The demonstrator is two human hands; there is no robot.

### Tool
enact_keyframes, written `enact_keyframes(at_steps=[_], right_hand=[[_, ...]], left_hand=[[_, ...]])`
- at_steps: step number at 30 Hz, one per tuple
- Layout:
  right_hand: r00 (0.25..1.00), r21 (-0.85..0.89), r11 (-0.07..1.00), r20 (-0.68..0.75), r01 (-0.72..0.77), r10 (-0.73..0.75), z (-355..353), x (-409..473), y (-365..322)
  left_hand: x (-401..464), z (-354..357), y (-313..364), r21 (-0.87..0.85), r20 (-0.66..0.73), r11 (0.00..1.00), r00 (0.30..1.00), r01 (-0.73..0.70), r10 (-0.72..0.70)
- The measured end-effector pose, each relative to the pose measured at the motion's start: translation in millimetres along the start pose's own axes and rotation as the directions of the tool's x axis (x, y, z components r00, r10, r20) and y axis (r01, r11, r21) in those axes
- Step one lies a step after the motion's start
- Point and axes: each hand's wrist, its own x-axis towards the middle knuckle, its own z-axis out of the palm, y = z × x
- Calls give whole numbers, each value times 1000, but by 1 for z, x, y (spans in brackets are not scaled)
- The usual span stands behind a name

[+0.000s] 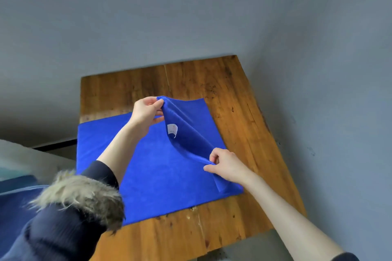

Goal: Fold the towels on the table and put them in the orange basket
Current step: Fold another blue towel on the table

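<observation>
A bright blue towel (161, 176) lies spread on the wooden table (237, 99). My left hand (147, 111) pinches the towel's far corner and holds it lifted above the table, so a flap hangs down with a small white label (172, 129) showing. My right hand (224, 164) pinches the towel's right edge near the table surface. The raised part between my hands forms a slanted fold. No orange basket is in view.
The table stands in a corner of grey walls (318, 70), which run along its far and right sides. A fur-trimmed dark jacket (70, 207) fills the lower left. Bare wood shows beyond the towel and along the near edge.
</observation>
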Motion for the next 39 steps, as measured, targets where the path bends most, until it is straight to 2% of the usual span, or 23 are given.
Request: enact_keyframes(at_steps=[7, 15, 19, 21, 24, 27, 30, 32, 35, 39], right_hand=[[981, 24, 994, 161, 104, -106, 115, 3, -112], [918, 55, 992, 377, 110, -123, 202, 18, -163], [957, -43, 995, 281, 94, -79, 203, 34, -148], [978, -170, 980, 196, 107, -73, 195, 48, -132], [995, -430, 897, 56, 97, -80, 175, 75, -103], [993, -582, 812, -59, 46, -99, 155, 103, -75], [984, -657, 750, -73, 76, -163, 136, 128, -46], [974, -704, 699, -48, 123, -220, 125, 142, -28], [950, -767, 614, -21, 185, -313, 118, 151, -5], [957, -767, 623, -43, 153, -288, 112, 143, 13]], left_hand=[[-4, -123, -6, 24, -114, 996, 990, -80, 83], [6, -206, -59, 26, -326, 1000, 945, -7, 15], [-3, -214, -108, 108, -306, 988, 949, 113, -75], [-14, -209, -134, 206, -254, 969, 964, 135, -80], [-27, -194, -168, 462, -158, 881, 987, 102, -31], [-36, -176, -192, 687, -77, 726, 997, 32, 28], [-38, -160, -206, 874, -69, 486, 995, 25, 74], [-35, -148, -211, 917, -101, 395, 990, 53, 102], [-29, -132, -212, 927, -136, 368, 981, 76, 140], [-15, -109, -206, 925, -184, 362, 971, 118, 154]])
